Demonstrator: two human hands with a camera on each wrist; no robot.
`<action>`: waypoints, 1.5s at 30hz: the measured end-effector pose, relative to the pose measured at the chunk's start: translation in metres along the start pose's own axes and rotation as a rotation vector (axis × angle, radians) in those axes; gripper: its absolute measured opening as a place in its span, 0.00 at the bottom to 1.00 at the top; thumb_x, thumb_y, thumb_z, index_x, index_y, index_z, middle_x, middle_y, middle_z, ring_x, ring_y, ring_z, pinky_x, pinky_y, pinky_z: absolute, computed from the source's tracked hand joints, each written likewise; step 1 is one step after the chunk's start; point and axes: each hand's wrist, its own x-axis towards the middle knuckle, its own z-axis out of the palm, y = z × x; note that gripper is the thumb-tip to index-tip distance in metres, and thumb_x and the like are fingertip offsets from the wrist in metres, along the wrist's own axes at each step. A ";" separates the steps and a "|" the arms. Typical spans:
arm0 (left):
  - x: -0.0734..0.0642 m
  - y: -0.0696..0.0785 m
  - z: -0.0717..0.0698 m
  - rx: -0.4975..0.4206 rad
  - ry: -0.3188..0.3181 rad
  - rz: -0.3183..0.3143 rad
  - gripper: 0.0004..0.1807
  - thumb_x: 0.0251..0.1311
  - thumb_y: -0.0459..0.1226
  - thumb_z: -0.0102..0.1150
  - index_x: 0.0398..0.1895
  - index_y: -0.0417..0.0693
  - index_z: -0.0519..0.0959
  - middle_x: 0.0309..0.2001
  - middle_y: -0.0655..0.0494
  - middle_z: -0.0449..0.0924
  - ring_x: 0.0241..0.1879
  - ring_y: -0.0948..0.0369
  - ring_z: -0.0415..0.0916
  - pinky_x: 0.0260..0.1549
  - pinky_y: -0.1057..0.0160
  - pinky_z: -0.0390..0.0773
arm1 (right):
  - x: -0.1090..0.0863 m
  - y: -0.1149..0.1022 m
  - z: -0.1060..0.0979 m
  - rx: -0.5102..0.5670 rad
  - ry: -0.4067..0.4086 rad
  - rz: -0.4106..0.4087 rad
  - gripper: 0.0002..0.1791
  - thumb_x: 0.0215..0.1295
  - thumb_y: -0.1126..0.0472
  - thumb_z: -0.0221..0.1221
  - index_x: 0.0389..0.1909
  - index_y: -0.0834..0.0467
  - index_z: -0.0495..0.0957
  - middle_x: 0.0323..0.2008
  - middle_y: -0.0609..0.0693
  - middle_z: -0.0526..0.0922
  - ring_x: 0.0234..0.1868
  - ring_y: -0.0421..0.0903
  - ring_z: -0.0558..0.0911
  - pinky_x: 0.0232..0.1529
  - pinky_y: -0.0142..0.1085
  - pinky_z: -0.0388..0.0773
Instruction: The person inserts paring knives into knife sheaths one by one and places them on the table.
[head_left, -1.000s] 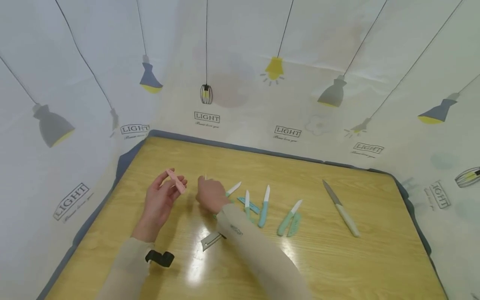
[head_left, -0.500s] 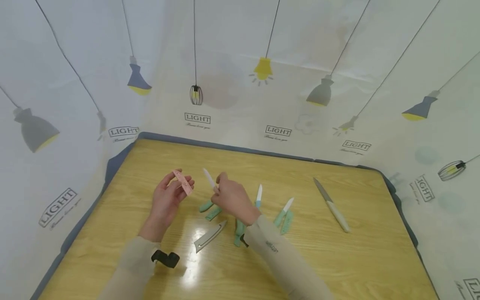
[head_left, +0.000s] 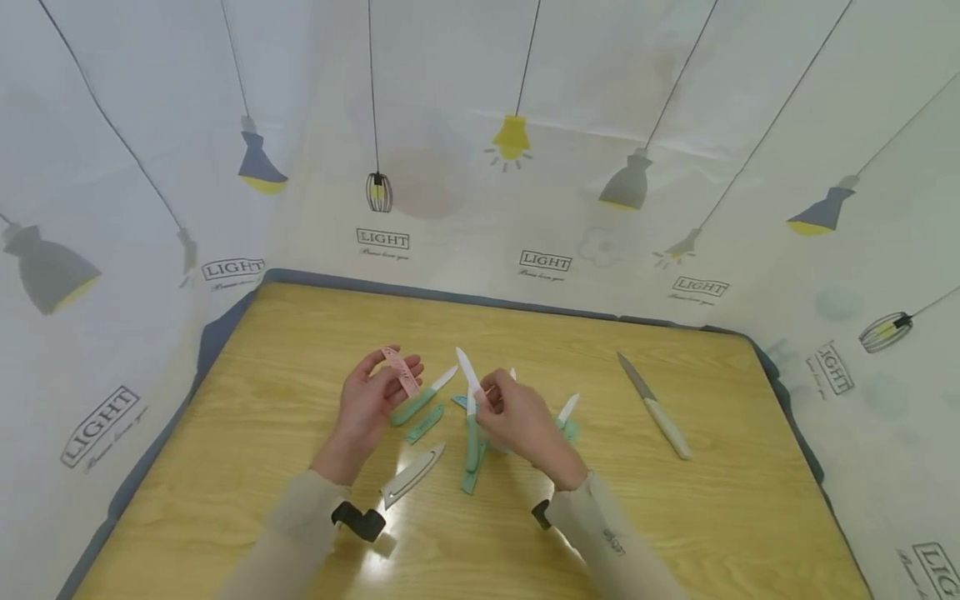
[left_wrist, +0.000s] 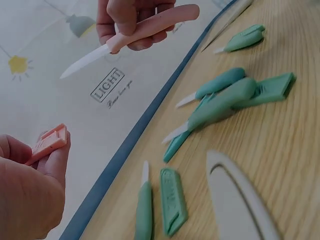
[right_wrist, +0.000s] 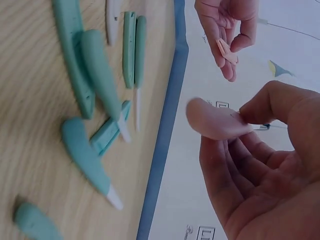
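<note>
My left hand (head_left: 365, 408) holds a pink blade cover (head_left: 401, 372) between thumb and fingers, raised above the table. To its right, my right hand (head_left: 520, 417) grips a paring knife (left_wrist: 155, 25) by its pink handle. The knife's bare white blade (head_left: 467, 365) points up and away, toward the back of the table. Seen from the left wrist, cover and knife are well apart. Beneath the hands lie a green paring knife (head_left: 415, 406) with a green cover (head_left: 425, 424) beside it, and another green knife (head_left: 472, 437) resting across a longer green cover (left_wrist: 275, 90).
A long grey-white blade cover (head_left: 412, 475) lies toward the front of the wooden table (head_left: 330, 325). At right is a large knife (head_left: 654, 406) with a cream handle. A blue paring knife (left_wrist: 220, 82) and another green knife (left_wrist: 245, 40) lie near the right hand. Printed cloth surrounds the table.
My right hand has moved right, away from the left hand, and the pink knife it holds now shows clearly. My left hand has shifted right with the pink cover. The head view has turned slightly.
</note>
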 end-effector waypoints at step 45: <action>-0.010 -0.040 0.083 0.013 -0.110 -0.033 0.17 0.76 0.30 0.53 0.64 0.41 0.67 0.57 0.36 0.82 0.55 0.50 0.84 0.51 0.58 0.85 | -0.069 0.036 -0.012 0.327 0.041 0.054 0.07 0.79 0.58 0.57 0.50 0.56 0.80 0.29 0.45 0.81 0.28 0.59 0.83 0.23 0.34 0.82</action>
